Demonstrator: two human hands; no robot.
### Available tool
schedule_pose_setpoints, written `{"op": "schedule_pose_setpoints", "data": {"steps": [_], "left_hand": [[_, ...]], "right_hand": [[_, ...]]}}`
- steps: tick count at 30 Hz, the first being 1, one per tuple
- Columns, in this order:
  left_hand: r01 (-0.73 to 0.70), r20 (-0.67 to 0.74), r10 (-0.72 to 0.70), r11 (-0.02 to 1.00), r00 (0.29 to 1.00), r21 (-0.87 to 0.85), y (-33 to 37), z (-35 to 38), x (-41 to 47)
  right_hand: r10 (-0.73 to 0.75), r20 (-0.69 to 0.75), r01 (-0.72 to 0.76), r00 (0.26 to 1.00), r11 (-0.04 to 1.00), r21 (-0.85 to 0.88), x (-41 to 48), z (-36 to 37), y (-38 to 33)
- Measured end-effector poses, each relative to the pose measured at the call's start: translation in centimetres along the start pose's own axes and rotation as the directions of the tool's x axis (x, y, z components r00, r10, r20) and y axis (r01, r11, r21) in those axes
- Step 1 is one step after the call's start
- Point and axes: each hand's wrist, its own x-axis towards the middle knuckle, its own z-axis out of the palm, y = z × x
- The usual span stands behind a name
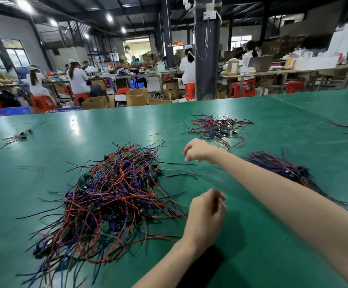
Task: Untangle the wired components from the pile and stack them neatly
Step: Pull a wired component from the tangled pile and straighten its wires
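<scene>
Nearest, the left hand [205, 213] sits at the right edge of the pile [115, 196], its fingers curled in toward the thumb; blur hides whether it pinches a wire. The pile, a tangle of red, blue and black wires with small dark boards among them, lies on the green surface [252, 235] left of centre, loose ends fanning out on every side. Past it the right hand [198, 150] hangs above the surface off the pile's far right corner, fingers drooping loose with nothing in them. Behind the right forearm lies a bundle [281, 165] with its wires running roughly one way. Farther off rests a smaller tangle [216, 126], and a few components [19, 135] lie well apart at far left. Beyond the surface, workers [77, 80] sit on red stools [42, 102] at long tables.
</scene>
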Motion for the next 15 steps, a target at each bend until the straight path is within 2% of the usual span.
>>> {"op": "schedule_pose_setpoints", "data": {"steps": [2, 4, 6, 7, 9, 11, 12, 13, 14, 15], "left_hand": [[-0.127, 0.049, 0.121, 0.981, 0.991, 0.149, 0.0, 0.0, -0.3], [-0.196, 0.068, 0.186, 0.961, 0.980, 0.197, 0.3, 0.1, -0.4], [-0.219, 0.083, 0.205, 0.947, 0.975, 0.236, 0.6, 0.2, -0.4], [-0.223, 0.091, 0.206, 0.939, 0.974, 0.261, 0.7, 0.2, -0.5], [-0.258, 0.109, 0.236, 0.915, 0.966, 0.311, 0.8, 0.3, -0.7], [-0.313, 0.133, 0.284, 0.881, 0.950, 0.355, 1.2, 0.4, -1.0], [-0.349, 0.141, 0.319, 0.862, 0.937, 0.368, 1.3, 0.4, -1.1], [-0.379, 0.156, 0.346, 0.844, 0.925, 0.378, 1.3, 0.5, -1.3], [-0.402, 0.170, 0.365, 0.831, 0.915, 0.385, 1.5, 0.5, -1.3], [-0.410, 0.181, 0.368, 0.827, 0.912, 0.386, 1.6, 0.5, -1.4]], "right_hand": [[0.002, -0.013, -0.006, 1.000, 0.953, -0.304, 0.1, -0.3, 0.6], [0.111, -0.038, -0.114, 0.993, 0.846, -0.521, -0.5, -1.3, 1.7], [0.291, 0.005, -0.237, 0.957, 0.788, -0.569, -1.7, -2.2, 3.2], [0.384, 0.050, -0.299, 0.922, 0.787, -0.539, -2.2, -2.4, 3.8], [0.454, 0.101, -0.393, 0.885, 0.847, -0.359, -2.2, -2.4, 4.5], [0.465, 0.237, -0.319, 0.853, 0.824, -0.467, -3.1, -2.4, 3.7], [0.434, 0.313, -0.264, 0.845, 0.847, -0.461, -3.0, -2.5, 3.6], [0.431, 0.363, -0.319, 0.826, 0.889, -0.330, -2.8, -2.9, 3.0], [0.377, 0.352, -0.345, 0.857, 0.926, -0.153, -2.1, -3.5, 2.7], [0.315, 0.251, -0.339, 0.916, 0.939, 0.061, -2.0, -4.4, 1.9]]}}
